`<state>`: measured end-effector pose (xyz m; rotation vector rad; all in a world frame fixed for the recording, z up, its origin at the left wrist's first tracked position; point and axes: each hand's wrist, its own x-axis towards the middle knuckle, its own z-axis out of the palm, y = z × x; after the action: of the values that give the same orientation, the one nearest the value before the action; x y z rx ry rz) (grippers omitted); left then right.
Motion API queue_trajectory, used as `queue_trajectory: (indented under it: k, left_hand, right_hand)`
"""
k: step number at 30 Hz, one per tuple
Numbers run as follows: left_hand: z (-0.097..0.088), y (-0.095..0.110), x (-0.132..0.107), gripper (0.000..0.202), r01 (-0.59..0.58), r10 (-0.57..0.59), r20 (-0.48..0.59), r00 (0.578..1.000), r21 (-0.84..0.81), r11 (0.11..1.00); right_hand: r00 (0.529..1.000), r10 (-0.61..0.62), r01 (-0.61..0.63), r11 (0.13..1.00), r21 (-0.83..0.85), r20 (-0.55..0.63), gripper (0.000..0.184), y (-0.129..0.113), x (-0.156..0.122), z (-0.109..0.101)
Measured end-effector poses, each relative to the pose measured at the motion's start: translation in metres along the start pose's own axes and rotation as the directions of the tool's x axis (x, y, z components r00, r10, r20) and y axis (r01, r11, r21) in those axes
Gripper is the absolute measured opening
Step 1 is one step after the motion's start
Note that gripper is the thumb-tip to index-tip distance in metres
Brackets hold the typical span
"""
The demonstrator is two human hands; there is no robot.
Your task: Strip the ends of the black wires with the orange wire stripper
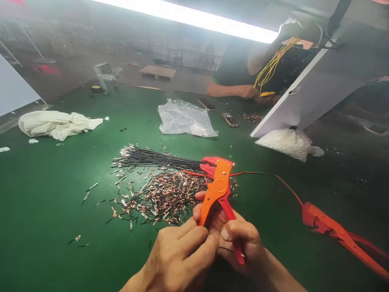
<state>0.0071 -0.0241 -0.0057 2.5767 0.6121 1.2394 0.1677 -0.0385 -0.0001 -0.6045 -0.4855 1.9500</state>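
My right hand (240,243) is wrapped round the handles of an orange-and-red wire stripper (219,184), whose jaws point away from me over the green table (45,194). My left hand (179,255) is closed in a pinch right beside it, on a thin dark wire I can barely make out. A bundle of black wires (158,159) lies just beyond the jaws. A heap of cut wire scraps and copper bits (164,196) spreads in front of the hands. A red wire (267,175) runs from the stripper to the right.
A second red-orange stripper (340,233) lies at the right. A white cloth (57,123) sits far left, a clear plastic bag (184,117) at centre back, and a white bag (288,142) under a tilted white board (306,93). Another person's hands (252,92) hold yellow wires (273,63) across the table.
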Motion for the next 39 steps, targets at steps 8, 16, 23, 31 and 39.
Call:
queue_trajectory:
  k: [8,16,23,31,39]
  left_hand:
    - [-0.012,-0.011,0.002,0.017,0.339,-0.238,-0.335,0.912,0.286,0.896]
    - [-0.011,-0.004,0.005,0.020,0.333,-0.278,-0.294,0.914,0.157,0.930]
    - [-0.012,-0.001,0.006,0.019,0.346,-0.323,-0.210,0.923,0.085,0.934]
    - [-0.011,0.000,0.006,0.015,0.276,-0.223,-0.267,0.937,0.182,0.944]
    - [-0.012,-0.002,0.006,0.013,0.290,-0.250,-0.242,0.937,0.146,0.946]
  right_hand:
    - [0.992,-0.115,0.124,0.963,-0.240,0.049,0.057,0.013,-0.011,-0.003]
    - [0.999,-0.045,0.036,0.911,-0.411,-0.013,0.050,0.023,-0.022,-0.018]
    - [0.999,-0.001,0.015,0.928,-0.372,0.036,0.049,0.030,-0.018,-0.022]
    - [1.000,0.020,-0.010,0.910,-0.415,0.018,0.055,0.025,-0.018,-0.021]
    - [0.993,0.004,0.058,0.846,-0.529,0.115,0.051,0.021,-0.015,-0.011]
